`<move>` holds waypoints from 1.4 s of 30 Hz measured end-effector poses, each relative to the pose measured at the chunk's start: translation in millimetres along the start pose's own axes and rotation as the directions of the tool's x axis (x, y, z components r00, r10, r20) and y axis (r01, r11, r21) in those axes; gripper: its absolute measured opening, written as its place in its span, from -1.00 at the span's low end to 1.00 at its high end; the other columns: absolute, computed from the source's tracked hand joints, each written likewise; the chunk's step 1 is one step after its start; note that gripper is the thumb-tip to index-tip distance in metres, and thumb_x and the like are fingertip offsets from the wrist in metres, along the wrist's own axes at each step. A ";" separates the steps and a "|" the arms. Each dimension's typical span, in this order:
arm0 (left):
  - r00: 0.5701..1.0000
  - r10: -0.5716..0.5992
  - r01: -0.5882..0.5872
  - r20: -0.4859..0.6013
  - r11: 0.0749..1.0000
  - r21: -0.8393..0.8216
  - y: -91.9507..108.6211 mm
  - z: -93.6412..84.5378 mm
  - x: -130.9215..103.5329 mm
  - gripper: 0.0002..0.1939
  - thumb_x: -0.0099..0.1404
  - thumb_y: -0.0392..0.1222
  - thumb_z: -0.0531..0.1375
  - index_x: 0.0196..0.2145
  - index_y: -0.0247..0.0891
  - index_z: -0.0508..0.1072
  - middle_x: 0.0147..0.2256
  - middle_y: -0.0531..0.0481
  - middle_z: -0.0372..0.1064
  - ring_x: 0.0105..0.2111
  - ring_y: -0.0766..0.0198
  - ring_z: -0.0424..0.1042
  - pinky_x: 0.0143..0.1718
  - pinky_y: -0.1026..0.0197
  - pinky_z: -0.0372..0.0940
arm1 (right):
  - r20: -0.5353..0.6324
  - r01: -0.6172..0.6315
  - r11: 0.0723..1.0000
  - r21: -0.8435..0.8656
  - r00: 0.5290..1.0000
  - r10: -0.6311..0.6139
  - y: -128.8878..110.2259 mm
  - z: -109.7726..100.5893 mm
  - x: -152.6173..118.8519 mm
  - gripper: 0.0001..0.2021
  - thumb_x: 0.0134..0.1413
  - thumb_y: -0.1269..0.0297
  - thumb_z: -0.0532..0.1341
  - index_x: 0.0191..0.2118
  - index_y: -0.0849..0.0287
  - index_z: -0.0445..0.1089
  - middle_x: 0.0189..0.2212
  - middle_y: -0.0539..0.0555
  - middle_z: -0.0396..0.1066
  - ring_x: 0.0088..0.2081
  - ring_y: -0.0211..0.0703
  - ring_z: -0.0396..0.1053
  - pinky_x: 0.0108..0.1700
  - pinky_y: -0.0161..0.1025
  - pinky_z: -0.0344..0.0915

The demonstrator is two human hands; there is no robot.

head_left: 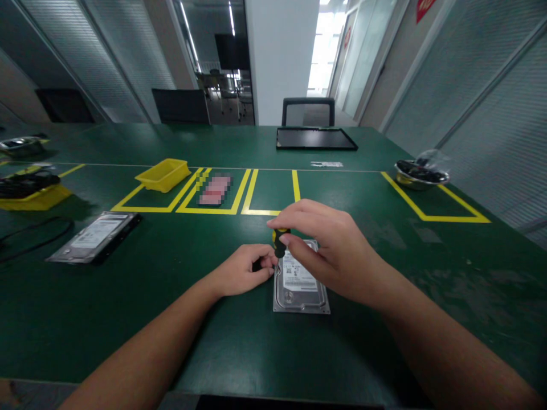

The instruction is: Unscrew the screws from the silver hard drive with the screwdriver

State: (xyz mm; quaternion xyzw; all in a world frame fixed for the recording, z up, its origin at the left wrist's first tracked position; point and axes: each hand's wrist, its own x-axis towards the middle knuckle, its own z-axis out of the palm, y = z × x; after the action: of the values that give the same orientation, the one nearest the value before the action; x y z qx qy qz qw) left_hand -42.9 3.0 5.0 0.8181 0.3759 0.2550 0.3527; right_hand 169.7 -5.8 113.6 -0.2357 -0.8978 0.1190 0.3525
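Observation:
A silver hard drive [299,285] with a white label lies flat on the green table [239,347] in front of me. Above its upper left part, my right hand [329,245] grips a small black and yellow screwdriver [280,242] upright between thumb and fingers. The screwdriver's tip is hidden or too small to see. My left hand [248,269] is at the drive's left edge, its fingers curled and brought together near the screwdriver's lower end. What those fingertips hold, if anything, cannot be made out.
Another hard drive [96,236] lies at the left. Farther back are a yellow tray [164,175], a pixelated pinkish item [216,189] within yellow tape, a flat black screen [316,139] and a metal bowl [419,174] with dark contents. A black cable [38,245] lies far left.

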 end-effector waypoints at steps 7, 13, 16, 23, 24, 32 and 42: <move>1.000 -0.018 0.018 -0.004 0.999 0.049 -1.6 0.3 0.5 -0.97 0.19 -0.32 0.15 -0.36 -0.29 0.39 -0.46 0.08 0.32 -0.45 0.33 0.27 -0.38 0.27 0.19 | 0.008 0.016 0.999 0.034 1.000 -0.017 -0.8 -0.5 -1.2 -0.69 0.16 0.53 0.04 -0.06 0.22 0.42 -0.07 0.10 0.47 0.00 -0.20 0.38 0.08 -0.18 0.30; 1.000 -0.013 0.013 0.018 1.000 -0.006 1.1 -0.7 0.4 -0.93 0.20 -0.34 0.13 -0.33 -0.29 0.39 -0.42 0.08 0.31 -0.40 0.32 0.29 -0.33 0.27 0.19 | -0.033 0.001 1.000 -0.006 0.999 -0.001 -1.1 -0.8 -1.1 -0.76 0.18 0.49 0.08 -0.10 0.26 0.43 -0.11 0.09 0.49 -0.05 -0.24 0.42 0.04 -0.26 0.32; 1.000 -0.015 0.016 0.018 0.999 -0.035 2.7 -1.1 0.1 -0.93 0.19 -0.36 0.13 -0.33 -0.28 0.38 -0.43 0.09 0.30 -0.41 0.33 0.27 -0.34 0.28 0.19 | -0.040 0.000 0.999 -0.035 0.999 -0.001 -0.6 -1.0 -1.0 -0.79 0.19 0.47 0.10 -0.12 0.27 0.43 -0.12 0.09 0.49 -0.07 -0.24 0.42 0.02 -0.28 0.33; 1.000 -0.008 0.009 0.017 0.999 -0.033 1.1 -0.9 0.0 -0.94 0.20 -0.36 0.14 -0.34 -0.28 0.38 -0.43 0.10 0.28 -0.42 0.34 0.27 -0.35 0.28 0.18 | -0.030 0.009 0.999 -0.033 0.999 -0.010 -1.1 -0.7 -1.8 -0.79 0.20 0.48 0.10 -0.12 0.26 0.43 -0.12 0.09 0.48 -0.05 -0.23 0.40 0.04 -0.25 0.32; 1.000 -0.005 0.005 0.018 1.000 -0.026 0.2 -0.8 0.0 -0.95 0.21 -0.35 0.14 -0.33 -0.28 0.38 -0.43 0.10 0.29 -0.41 0.34 0.27 -0.34 0.28 0.19 | -0.023 0.014 0.999 -0.032 1.000 -0.014 -1.7 -0.6 -1.8 -0.78 0.20 0.49 0.09 -0.11 0.27 0.43 -0.11 0.09 0.48 -0.04 -0.24 0.40 0.05 -0.26 0.32; 1.000 0.005 -0.006 0.019 1.000 0.018 -1.9 -0.2 0.2 -0.95 0.23 -0.34 0.15 -0.32 -0.28 0.38 -0.40 0.09 0.32 -0.38 0.32 0.30 -0.31 0.26 0.19 | -0.011 0.064 0.995 -0.071 0.998 -0.065 -0.5 2.9 -1.9 -0.74 0.21 0.48 0.09 -0.06 0.38 0.45 -0.07 0.16 0.46 -0.01 -0.23 0.37 0.09 -0.28 0.30; 1.000 0.021 -0.021 0.001 0.999 0.038 0.0 -1.0 0.0 -0.95 0.20 -0.37 0.16 -0.35 -0.28 0.40 -0.45 0.11 0.30 -0.43 0.35 0.28 -0.38 0.31 0.16 | -0.062 0.036 0.990 -0.135 0.997 -0.045 1.3 5.3 0.2 -0.84 0.17 0.44 0.19 -0.15 0.35 0.45 -0.20 0.11 0.46 -0.14 -0.24 0.38 -0.06 -0.32 0.31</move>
State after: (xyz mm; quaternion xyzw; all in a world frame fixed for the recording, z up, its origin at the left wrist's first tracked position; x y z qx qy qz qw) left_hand -43.6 3.3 5.6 0.8287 0.3718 0.2514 0.3344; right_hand 166.4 -4.8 109.4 -0.2441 -0.8964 0.0438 0.3673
